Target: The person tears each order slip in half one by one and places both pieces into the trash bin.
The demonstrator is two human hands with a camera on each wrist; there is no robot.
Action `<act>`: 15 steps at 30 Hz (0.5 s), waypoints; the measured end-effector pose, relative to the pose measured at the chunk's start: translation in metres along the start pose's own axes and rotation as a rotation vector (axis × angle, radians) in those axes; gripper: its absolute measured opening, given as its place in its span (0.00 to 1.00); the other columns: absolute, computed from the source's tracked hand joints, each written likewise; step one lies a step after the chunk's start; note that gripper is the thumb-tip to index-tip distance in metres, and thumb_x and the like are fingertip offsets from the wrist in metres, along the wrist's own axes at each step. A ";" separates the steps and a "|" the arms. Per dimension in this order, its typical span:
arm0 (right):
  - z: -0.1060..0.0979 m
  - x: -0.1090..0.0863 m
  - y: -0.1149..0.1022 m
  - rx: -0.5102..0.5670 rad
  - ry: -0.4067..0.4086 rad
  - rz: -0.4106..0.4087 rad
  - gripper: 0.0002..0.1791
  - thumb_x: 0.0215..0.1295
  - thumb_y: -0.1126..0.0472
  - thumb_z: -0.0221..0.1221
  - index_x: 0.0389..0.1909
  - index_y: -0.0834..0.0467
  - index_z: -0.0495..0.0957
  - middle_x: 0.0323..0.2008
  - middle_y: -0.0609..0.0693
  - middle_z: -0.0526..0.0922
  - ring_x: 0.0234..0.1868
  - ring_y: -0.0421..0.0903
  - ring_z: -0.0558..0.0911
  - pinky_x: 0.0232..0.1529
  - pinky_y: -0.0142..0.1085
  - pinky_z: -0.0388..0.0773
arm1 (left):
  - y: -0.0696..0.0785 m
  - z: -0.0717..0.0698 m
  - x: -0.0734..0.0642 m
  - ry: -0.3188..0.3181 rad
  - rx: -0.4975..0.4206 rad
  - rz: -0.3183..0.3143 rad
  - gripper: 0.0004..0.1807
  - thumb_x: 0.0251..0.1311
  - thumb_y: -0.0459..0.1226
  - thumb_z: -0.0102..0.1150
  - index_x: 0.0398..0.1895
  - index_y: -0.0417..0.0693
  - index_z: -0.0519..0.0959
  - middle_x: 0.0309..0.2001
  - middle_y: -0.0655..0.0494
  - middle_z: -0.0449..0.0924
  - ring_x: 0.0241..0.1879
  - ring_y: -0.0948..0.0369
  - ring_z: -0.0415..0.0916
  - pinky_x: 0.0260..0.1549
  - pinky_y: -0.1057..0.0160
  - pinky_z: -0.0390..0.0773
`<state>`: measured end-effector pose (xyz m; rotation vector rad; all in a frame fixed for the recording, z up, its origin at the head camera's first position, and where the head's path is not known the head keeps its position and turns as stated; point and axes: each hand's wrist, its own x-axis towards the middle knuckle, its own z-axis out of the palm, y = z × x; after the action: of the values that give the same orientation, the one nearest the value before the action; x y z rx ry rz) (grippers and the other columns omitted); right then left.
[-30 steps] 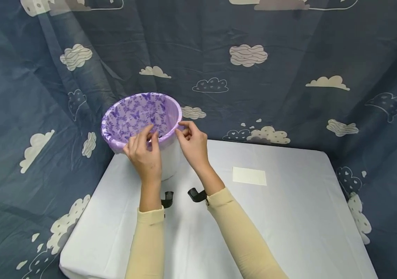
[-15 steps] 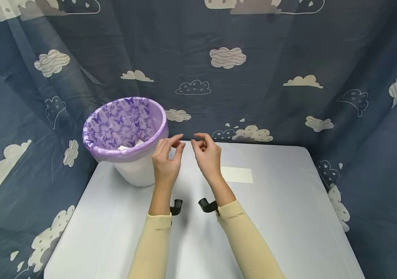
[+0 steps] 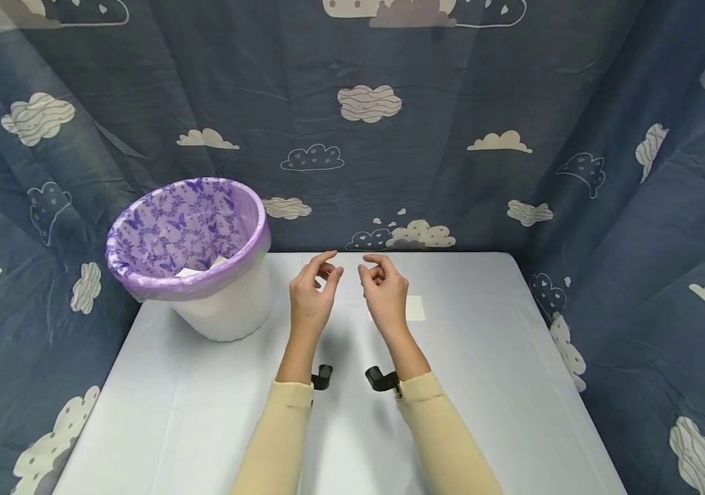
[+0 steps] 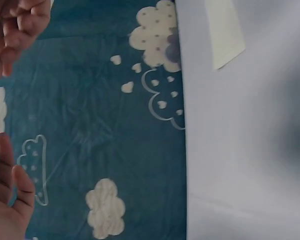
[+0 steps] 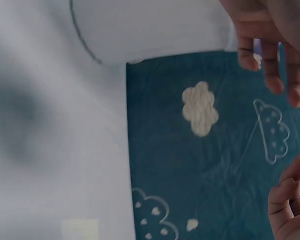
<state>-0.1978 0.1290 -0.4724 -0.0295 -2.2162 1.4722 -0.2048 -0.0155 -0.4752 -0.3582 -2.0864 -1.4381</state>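
Observation:
Both hands hover over the table, fingertips a small gap apart. My left hand [image 3: 313, 295] has loosely bent fingers around nothing. Facing it, my right hand [image 3: 386, 295] is likewise bare, its fingers relaxed and bent. To the left of them stands a white bin [image 3: 222, 313], lined with a purple butterfly-print bag [image 3: 179, 223] folded over its rim. White pieces [image 3: 190, 272], perhaps paper, show inside the bag. A pale yellow rectangle of paper [image 3: 415, 309] lies flat behind the right hand, partly covered by it. In the left wrist view this paper [image 4: 225, 35] appears at the top.
The white-covered table [image 3: 488, 412] backs onto a dark blue curtain [image 3: 445, 192] printed with clouds, which also hangs at both sides. Black wrist mounts [image 3: 382, 379] project inward from the forearms.
Both hands have left the bag's rim and drawn away to its right, now apart from the bin. The head view has turned to the right. White pieces in the bag have come into sight.

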 end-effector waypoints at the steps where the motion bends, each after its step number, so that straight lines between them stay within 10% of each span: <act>1: -0.002 -0.001 0.004 -0.006 0.005 0.008 0.12 0.75 0.63 0.64 0.54 0.62 0.84 0.24 0.59 0.85 0.17 0.36 0.73 0.23 0.27 0.68 | -0.003 0.002 -0.001 -0.017 0.007 -0.020 0.16 0.69 0.38 0.71 0.58 0.48 0.86 0.36 0.51 0.89 0.36 0.55 0.85 0.33 0.54 0.79; 15: -0.034 -0.014 0.060 -0.100 0.014 0.139 0.13 0.75 0.61 0.63 0.56 0.59 0.84 0.25 0.54 0.84 0.18 0.37 0.74 0.23 0.30 0.68 | -0.039 0.026 -0.021 -0.189 0.071 -0.258 0.22 0.69 0.42 0.70 0.64 0.50 0.81 0.38 0.55 0.90 0.36 0.57 0.84 0.39 0.54 0.81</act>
<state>-0.1864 0.1797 -0.5201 -0.2305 -2.3149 1.4253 -0.2159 -0.0048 -0.5241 -0.2096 -2.4012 -1.5203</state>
